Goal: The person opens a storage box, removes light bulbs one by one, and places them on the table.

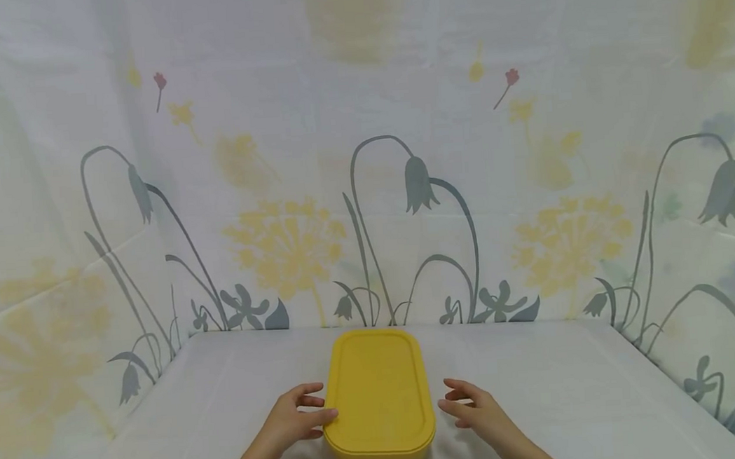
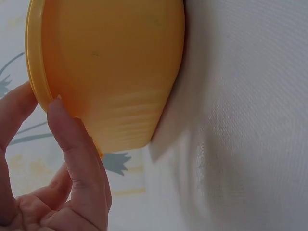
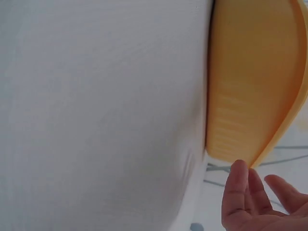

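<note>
A yellow lidded box (image 1: 377, 390) sits on the white-covered table in the head view, its lid on. My left hand (image 1: 293, 420) is at its left side, fingers loosely bent. The left thumb lies over the lid's edge, and the other fingers are beside the wall, close under the rim in the left wrist view. On the opposite side my right hand (image 1: 480, 416) stands a little apart from the box, with relaxed, slightly bent fingers and nothing in them. The right wrist view shows the right fingertips (image 3: 238, 168) near the box's rim. The box's contents are hidden.
White cloth covers the table (image 1: 527, 367). Behind and on both sides hangs a white curtain (image 1: 261, 138) printed with grey and yellow flowers, meeting the table at its far edge.
</note>
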`<state>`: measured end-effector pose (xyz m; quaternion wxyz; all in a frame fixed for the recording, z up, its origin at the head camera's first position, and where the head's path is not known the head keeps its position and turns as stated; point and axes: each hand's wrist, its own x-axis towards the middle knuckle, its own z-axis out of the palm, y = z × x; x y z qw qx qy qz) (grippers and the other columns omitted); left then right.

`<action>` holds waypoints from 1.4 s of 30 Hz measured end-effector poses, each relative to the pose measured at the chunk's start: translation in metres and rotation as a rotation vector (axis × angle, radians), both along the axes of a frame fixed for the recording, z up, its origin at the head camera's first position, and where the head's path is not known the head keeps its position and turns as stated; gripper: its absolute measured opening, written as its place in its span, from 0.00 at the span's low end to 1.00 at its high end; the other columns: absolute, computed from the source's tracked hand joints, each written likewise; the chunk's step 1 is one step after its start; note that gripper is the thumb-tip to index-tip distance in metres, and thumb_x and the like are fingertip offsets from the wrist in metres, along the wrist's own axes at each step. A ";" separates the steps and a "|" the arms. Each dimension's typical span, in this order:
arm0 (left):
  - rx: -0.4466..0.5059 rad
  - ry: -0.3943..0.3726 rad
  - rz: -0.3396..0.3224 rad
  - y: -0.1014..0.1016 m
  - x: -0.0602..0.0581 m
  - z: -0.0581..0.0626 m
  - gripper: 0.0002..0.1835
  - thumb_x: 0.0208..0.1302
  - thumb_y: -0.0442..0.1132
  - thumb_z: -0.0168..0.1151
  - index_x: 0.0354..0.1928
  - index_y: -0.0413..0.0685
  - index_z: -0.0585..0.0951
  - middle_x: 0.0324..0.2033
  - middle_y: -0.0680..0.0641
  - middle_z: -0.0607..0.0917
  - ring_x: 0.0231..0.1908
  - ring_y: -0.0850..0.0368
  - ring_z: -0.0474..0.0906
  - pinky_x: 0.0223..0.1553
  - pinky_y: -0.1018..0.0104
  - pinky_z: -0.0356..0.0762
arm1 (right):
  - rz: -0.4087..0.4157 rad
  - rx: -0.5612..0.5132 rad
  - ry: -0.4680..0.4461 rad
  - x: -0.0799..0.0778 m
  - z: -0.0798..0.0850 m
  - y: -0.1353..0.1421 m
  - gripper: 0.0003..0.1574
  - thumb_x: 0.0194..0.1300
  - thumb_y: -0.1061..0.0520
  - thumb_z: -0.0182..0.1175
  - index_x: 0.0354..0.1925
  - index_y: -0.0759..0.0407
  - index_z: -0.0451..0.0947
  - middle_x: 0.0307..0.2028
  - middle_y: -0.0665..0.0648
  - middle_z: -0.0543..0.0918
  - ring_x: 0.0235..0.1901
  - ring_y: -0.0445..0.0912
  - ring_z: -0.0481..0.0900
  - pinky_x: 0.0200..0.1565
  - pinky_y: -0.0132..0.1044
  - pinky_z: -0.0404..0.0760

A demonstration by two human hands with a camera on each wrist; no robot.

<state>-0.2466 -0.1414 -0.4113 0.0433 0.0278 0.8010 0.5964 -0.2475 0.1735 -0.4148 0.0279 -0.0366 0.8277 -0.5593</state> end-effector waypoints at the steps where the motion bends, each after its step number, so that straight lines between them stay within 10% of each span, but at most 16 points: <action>1: -0.004 0.001 0.005 0.000 0.000 0.000 0.38 0.49 0.41 0.73 0.59 0.30 0.68 0.41 0.40 0.77 0.33 0.52 0.80 0.32 0.58 0.82 | 0.009 -0.002 -0.006 0.000 0.000 -0.001 0.37 0.61 0.50 0.62 0.60 0.72 0.64 0.43 0.59 0.76 0.39 0.49 0.76 0.39 0.42 0.81; 42: -0.022 0.019 0.033 0.005 0.001 0.018 0.33 0.46 0.38 0.74 0.55 0.31 0.74 0.37 0.43 0.78 0.32 0.55 0.78 0.30 0.60 0.82 | 0.113 -0.022 0.044 -0.003 0.014 -0.018 0.32 0.55 0.60 0.65 0.54 0.77 0.70 0.30 0.53 0.74 0.29 0.44 0.73 0.33 0.36 0.76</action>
